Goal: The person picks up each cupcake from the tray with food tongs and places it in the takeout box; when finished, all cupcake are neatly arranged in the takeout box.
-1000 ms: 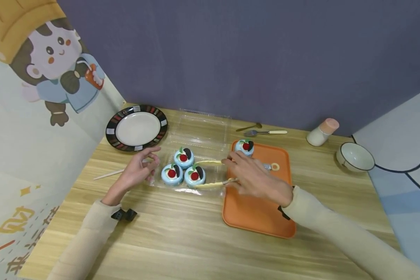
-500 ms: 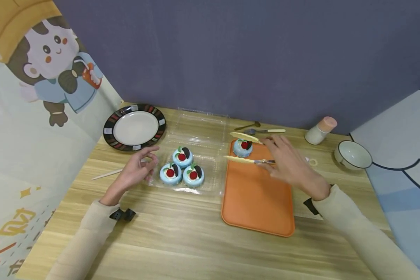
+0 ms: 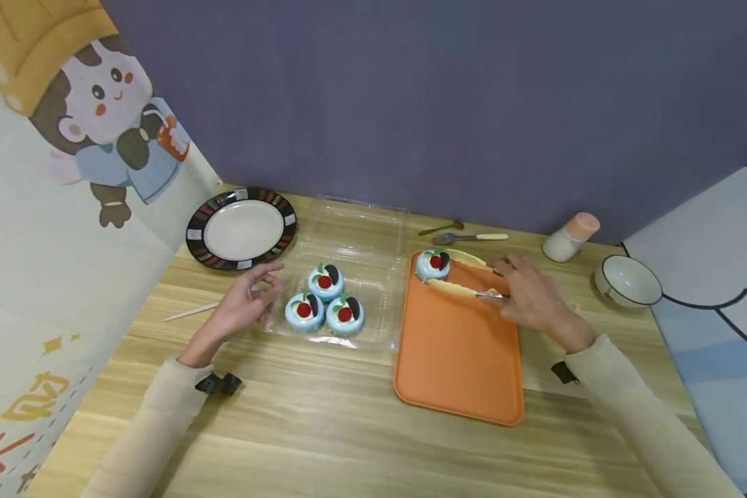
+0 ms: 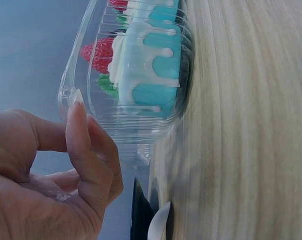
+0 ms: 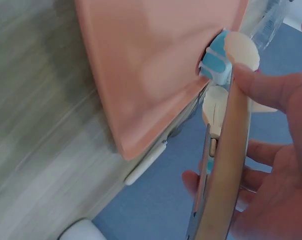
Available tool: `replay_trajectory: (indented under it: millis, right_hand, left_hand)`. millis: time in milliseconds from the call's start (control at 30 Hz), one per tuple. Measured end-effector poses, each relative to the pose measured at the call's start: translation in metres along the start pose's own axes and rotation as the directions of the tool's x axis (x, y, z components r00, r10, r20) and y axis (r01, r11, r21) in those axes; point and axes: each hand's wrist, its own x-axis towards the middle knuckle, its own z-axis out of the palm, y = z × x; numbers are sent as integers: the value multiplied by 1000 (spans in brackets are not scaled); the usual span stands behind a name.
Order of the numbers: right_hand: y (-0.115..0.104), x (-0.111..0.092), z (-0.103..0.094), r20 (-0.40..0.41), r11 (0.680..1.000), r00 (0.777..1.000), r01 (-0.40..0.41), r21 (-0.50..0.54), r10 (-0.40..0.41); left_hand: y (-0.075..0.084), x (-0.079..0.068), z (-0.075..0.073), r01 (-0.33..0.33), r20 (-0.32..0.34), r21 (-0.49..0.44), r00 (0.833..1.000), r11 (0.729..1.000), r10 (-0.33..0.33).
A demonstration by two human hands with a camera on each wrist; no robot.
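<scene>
My right hand (image 3: 532,294) holds a pair of tongs (image 3: 454,288) with cream-coloured tips. Its jaws are spread, one tip behind and one in front of a small light-blue cake (image 3: 428,271) with a red berry and dark cookie. That cake sits at the back left corner of the orange tray (image 3: 457,366). At the left end of a clear plastic container (image 3: 382,294), my left hand (image 3: 241,303) pinches the rim between thumb and finger, as the left wrist view shows. Inside the container, three similar cakes (image 3: 324,301) stand grouped on the left side.
Behind my left hand lies a dark-rimmed plate (image 3: 244,229), with a pale stick (image 3: 189,312) nearer me. A spoon (image 3: 442,228) and fork (image 3: 473,237) lie behind the tray. To the right stand a pink-topped shaker (image 3: 570,236) and a bowl (image 3: 630,280).
My right hand has moved right from over the container, bringing the tongs above the tray and then down around the cake there. My left hand stays at the container's rim.
</scene>
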Motion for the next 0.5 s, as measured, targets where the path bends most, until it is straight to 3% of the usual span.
replay_trajectory:
  millis: [500]
  right_hand:
    - [-7,1,7,-93,999,995,31,-30,-33]
  left_hand:
    - [-1,-1,1,5,-4,8,1000,1000,-5]
